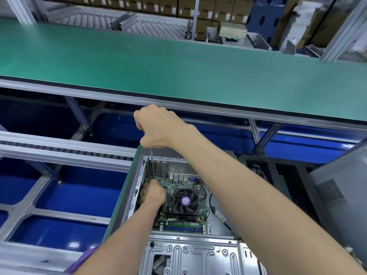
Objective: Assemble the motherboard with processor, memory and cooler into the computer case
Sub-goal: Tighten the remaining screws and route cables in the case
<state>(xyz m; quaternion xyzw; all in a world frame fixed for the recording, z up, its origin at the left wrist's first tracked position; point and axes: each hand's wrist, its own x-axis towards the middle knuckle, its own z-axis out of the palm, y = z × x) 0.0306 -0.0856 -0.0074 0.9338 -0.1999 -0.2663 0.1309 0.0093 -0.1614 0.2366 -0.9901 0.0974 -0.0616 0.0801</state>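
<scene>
Beside a green conveyor belt [178, 62], the right hand [158, 130] grips a screwdriver [152, 165] while the left hand [152, 194], fingers curled, steadies the motherboard [168, 185] in the computer case [137, 187]; judging by this, a corner screw is being driven, needing the tip kept square.

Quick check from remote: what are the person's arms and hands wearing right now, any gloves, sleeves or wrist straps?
No gloves: the left hand and right hand are bare, forearms uncovered, no wrist strap or watch visible. A bit of purple sleeve shows near the left elbow.

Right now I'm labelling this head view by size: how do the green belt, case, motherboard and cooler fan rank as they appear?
1. Green belt, largest by far.
2. Case, though its near end looms toward the camera.
3. Motherboard, partly hidden by the left hand.
4. Cooler fan, smallest.
</scene>
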